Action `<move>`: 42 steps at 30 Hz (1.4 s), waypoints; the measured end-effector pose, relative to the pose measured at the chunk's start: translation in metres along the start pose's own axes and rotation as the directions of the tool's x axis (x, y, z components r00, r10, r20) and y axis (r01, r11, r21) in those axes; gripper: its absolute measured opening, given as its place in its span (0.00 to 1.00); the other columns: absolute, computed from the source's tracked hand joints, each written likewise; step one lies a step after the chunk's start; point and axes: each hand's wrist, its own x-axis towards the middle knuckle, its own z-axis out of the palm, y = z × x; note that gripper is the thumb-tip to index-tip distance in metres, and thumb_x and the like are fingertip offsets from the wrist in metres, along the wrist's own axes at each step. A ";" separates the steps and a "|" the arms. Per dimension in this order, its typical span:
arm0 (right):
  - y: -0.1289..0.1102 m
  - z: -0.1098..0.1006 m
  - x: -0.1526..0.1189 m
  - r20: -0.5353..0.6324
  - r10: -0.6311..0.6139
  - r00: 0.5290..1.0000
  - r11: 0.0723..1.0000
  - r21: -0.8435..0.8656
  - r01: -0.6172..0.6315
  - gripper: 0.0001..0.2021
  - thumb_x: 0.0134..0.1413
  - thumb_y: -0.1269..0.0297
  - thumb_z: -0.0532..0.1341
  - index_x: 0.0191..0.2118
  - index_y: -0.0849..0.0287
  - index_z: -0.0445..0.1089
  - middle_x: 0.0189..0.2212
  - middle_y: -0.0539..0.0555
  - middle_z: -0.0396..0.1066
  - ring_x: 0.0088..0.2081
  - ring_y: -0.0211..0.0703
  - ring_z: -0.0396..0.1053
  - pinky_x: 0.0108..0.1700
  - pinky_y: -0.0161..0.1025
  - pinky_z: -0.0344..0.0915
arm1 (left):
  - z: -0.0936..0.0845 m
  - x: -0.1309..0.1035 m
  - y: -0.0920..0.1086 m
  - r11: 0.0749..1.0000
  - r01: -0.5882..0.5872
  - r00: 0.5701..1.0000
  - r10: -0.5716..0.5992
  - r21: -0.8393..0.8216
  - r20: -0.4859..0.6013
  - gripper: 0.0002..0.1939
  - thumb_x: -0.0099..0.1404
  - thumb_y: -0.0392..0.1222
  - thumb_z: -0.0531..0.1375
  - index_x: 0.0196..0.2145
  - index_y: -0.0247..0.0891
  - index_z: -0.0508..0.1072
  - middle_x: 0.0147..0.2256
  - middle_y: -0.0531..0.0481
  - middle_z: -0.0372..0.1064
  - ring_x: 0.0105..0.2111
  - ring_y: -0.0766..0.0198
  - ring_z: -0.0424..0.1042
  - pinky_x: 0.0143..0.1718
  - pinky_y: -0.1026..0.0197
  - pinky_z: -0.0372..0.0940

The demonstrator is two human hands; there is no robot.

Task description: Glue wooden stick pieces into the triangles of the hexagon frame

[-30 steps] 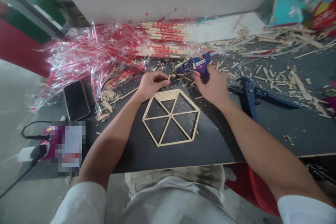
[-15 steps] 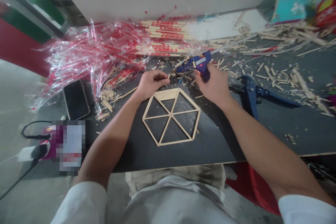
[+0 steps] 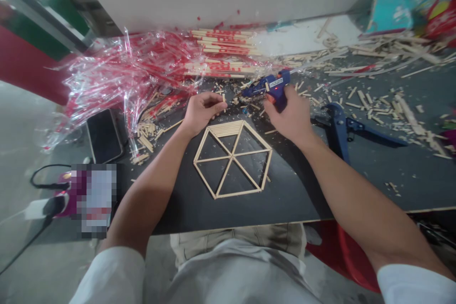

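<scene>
Between the fingertips of my left hand (image 3: 204, 113) is a short wooden stick piece (image 3: 224, 100), held roughly upright. My right hand (image 3: 290, 116) is wrapped round the handle of a blue hot glue gun (image 3: 276, 87), whose nozzle points left toward the stick piece, a gap apart from it. In front of both hands, a hexagonal wooden stick frame (image 3: 232, 156) with crossing spokes lies flat on the dark table. Its top segment is partly filled with a row of sticks (image 3: 228, 128) along the outer edge.
Crumpled plastic wrappers (image 3: 142, 61) heap at the back left, beside bundles of packaged sticks (image 3: 226, 45). A phone (image 3: 104, 135) and a purple power socket (image 3: 64, 194) sit at left. A blue cutter (image 3: 340, 128) lies right, near scattered stick offcuts (image 3: 377, 104).
My left hand has shifted slightly left, and the stick piece now stands more upright. The glue gun has moved a little to the right, away from it. The hexagonal frame is unmoved.
</scene>
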 end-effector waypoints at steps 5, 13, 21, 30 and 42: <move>-0.002 -0.003 0.000 0.015 0.056 0.998 0.997 0.051 -0.057 0.22 0.51 0.43 0.71 0.40 0.53 0.66 0.28 0.54 0.73 0.32 0.55 0.73 0.38 0.52 0.71 | 0.001 0.000 0.002 0.995 0.014 1.000 -0.015 -0.095 -0.006 0.21 0.50 0.52 0.77 0.31 0.37 0.76 0.25 0.53 0.74 0.20 0.73 0.65 0.23 0.67 0.64; 0.000 0.000 0.000 0.008 0.090 0.996 0.996 -0.015 -0.089 0.18 0.54 0.49 0.69 0.42 0.53 0.66 0.28 0.56 0.73 0.32 0.57 0.74 0.40 0.55 0.71 | 0.002 0.000 0.001 0.989 -0.020 0.999 0.016 -0.148 -0.034 0.20 0.50 0.50 0.78 0.30 0.36 0.77 0.28 0.52 0.75 0.24 0.72 0.68 0.22 0.69 0.64; -0.001 -0.001 0.000 0.033 0.052 0.998 0.997 -0.052 -0.050 0.11 0.57 0.55 0.64 0.42 0.53 0.66 0.29 0.56 0.73 0.34 0.57 0.74 0.40 0.52 0.70 | 0.001 0.001 0.000 0.986 -0.030 1.000 0.030 -0.161 -0.002 0.17 0.53 0.47 0.77 0.31 0.36 0.76 0.26 0.54 0.73 0.23 0.73 0.67 0.23 0.69 0.64; -0.001 -0.003 0.000 0.047 0.014 0.999 0.997 -0.077 -0.010 0.08 0.57 0.58 0.63 0.39 0.54 0.67 0.30 0.58 0.73 0.34 0.56 0.74 0.41 0.50 0.68 | 0.001 0.001 0.000 0.992 0.006 1.000 -0.005 -0.128 0.008 0.15 0.57 0.45 0.76 0.32 0.37 0.76 0.24 0.55 0.72 0.21 0.74 0.65 0.23 0.69 0.65; -0.003 -0.003 0.000 0.058 -0.025 0.998 0.998 -0.063 0.029 0.07 0.59 0.56 0.60 0.37 0.53 0.66 0.29 0.57 0.73 0.33 0.57 0.74 0.41 0.51 0.69 | 0.001 0.001 0.001 0.989 0.025 1.000 -0.026 -0.143 -0.002 0.15 0.57 0.46 0.76 0.32 0.37 0.76 0.23 0.55 0.71 0.19 0.73 0.65 0.22 0.68 0.64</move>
